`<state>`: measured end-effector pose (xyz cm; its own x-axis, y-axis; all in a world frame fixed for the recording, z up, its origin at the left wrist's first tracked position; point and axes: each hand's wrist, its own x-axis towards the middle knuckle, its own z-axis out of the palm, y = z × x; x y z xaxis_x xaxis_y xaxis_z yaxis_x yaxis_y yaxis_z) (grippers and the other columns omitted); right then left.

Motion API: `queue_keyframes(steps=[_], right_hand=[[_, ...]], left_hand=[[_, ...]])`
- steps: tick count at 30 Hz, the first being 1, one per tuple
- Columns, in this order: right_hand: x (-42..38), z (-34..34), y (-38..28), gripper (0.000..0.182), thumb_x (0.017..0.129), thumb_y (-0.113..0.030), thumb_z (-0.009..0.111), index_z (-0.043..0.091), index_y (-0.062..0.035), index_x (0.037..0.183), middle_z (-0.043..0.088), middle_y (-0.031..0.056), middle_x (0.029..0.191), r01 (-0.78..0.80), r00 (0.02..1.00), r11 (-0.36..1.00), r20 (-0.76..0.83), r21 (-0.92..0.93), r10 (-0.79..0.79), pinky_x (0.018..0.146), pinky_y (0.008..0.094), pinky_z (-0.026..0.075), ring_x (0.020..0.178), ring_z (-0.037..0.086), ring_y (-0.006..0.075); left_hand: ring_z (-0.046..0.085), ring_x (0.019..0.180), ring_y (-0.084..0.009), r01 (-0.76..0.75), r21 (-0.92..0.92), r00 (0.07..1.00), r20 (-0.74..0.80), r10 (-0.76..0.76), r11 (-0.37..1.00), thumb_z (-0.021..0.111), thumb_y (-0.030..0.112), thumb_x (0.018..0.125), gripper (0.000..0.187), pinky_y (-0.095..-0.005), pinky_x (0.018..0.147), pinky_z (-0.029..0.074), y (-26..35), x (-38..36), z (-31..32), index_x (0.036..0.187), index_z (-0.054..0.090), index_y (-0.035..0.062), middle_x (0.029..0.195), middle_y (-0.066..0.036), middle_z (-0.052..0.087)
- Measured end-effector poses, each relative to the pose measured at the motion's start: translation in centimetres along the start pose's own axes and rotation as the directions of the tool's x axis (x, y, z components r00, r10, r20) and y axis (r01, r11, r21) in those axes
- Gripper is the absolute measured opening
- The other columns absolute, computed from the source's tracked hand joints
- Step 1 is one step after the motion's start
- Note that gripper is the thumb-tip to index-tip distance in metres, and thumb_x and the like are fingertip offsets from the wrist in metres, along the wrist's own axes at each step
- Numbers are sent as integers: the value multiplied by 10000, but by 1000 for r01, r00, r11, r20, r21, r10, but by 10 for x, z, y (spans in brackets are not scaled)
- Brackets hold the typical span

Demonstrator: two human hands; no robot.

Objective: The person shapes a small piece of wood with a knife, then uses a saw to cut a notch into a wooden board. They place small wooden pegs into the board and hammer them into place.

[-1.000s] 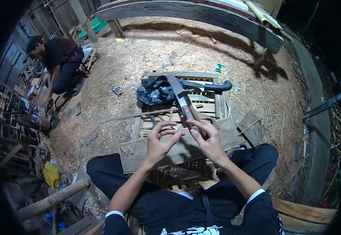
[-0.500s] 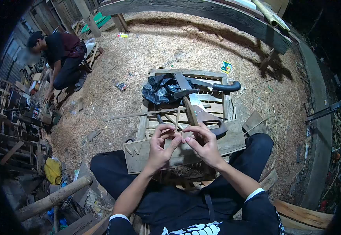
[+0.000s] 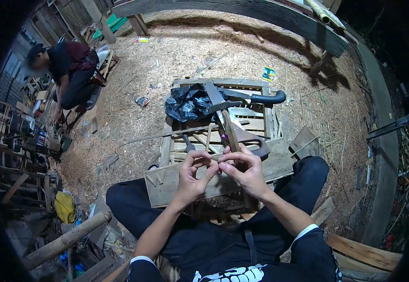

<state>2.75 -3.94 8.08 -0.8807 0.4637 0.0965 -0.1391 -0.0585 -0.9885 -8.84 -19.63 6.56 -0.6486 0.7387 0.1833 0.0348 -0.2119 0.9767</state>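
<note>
I see both hands together — left hand (image 3: 191,175) and right hand (image 3: 243,170) pinching a small piece, too small to identify, over the wooden crate (image 3: 256,171); knife (image 3: 227,127) at twelve o'clock.

What the left hand (image 3: 191,175) and right hand (image 3: 243,170) pinch between their meeting fingertips is too small to identify. The right hand covers the lower end of the wooden stick (image 3: 229,133). The black bag (image 3: 189,103) hides part of the crate (image 3: 254,123). The co-worker (image 3: 68,70) is partly blurred.
</note>
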Motion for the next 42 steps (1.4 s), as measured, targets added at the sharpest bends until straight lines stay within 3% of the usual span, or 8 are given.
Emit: queue_keyframes(steps=[6,16,19,24,30,35,39,42], right_hand=[[-1,-6,-6,211,909,-96,849,799,-12,1096,525,12,1127,1,1000,999,8,-42,-1,734,174,434,857,530,23],[-3,-6,1,210,875,-23,859,810,-29,1079,566,45,1228,9,1000,998,-17,-63,-10,812,208,494,902,565,45],[-5,-1,-1,190,890,-91,855,823,-55,1074,568,49,1164,32,999,999,-32,19,-31,806,260,518,947,618,114],[-3,-2,1,173,877,-85,856,827,-71,1047,593,57,1102,131,989,962,-41,-238,-144,748,273,528,938,636,145],[5,0,10,170,871,-105,865,823,-69,1031,614,59,1069,194,971,937,-77,-290,-225,645,257,454,855,585,120],[5,3,11,170,901,-109,844,808,-46,1055,618,66,1071,146,983,935,-63,-323,-175,679,258,488,888,619,133],[3,9,8,178,970,-95,783,775,-10,1127,605,59,1125,30,998,976,-53,-218,-42,752,242,531,974,631,116],[1,15,12,177,995,-80,754,755,9,1149,587,50,1135,70,995,989,-64,-128,-78,790,223,535,981,622,96]], left_hand=[[717,1010,-143,41,-6,999,2,-41,999,775,29,968,350,-307,912,575,-8,-4,1,1237,551,24,1077,-75,680],[719,1018,-141,11,38,1000,-11,-10,999,779,26,962,306,-306,922,572,-9,-5,1,1195,581,22,1109,-68,675],[723,992,-142,17,61,1000,-7,-16,998,770,29,971,285,-301,904,571,-8,-6,-1,1183,579,25,1075,-64,686],[725,962,-142,10,105,1000,-27,-7,994,756,30,981,261,-298,875,568,-4,-6,-1,1170,576,30,1035,-58,696],[720,954,-146,21,156,1000,-26,-17,988,746,43,991,213,-301,874,558,3,6,-7,1147,602,24,1018,-63,693],[713,982,-151,-10,240,1000,-18,15,971,742,62,994,162,-314,911,550,11,14,-14,1121,655,11,1012,-69,692],[712,999,-157,35,80,999,36,-38,996,755,69,983,201,-323,936,545,5,14,-20,1157,686,-3,1075,-85,718],[698,1018,-152,69,-10,997,36,-69,998,791,71,954,227,-319,935,533,0,13,-25,1161,730,0,1084,-82,743]])
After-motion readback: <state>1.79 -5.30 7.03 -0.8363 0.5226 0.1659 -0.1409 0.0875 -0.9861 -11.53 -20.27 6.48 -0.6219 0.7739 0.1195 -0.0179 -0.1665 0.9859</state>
